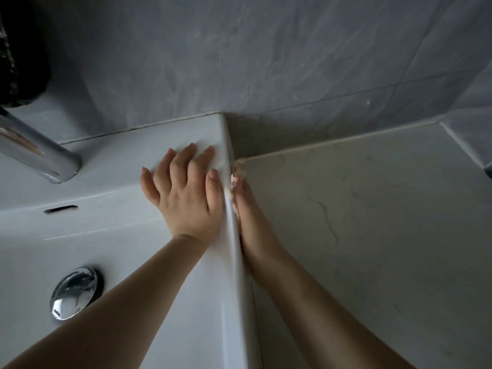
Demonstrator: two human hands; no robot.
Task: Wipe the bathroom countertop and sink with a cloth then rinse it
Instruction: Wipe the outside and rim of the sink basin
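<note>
Left hand (pixel 183 193) flat on sink (pixel 119 161), right hand (pixel 255 230) flat, pressing cloth (pixel 237 170) to its side, pale countertop (pixel 372 222), grey tiles (pixel 239 49)

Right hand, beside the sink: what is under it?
A scrap of pale cloth shows past the right hand, pressed to the outer wall of the sink. The rest of the cloth, and how the fingers hold it, is hidden by the hand.

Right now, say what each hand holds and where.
Left hand: nothing, flat on the sink rim. Right hand: cloth at its fingertips, grip hidden.
</note>
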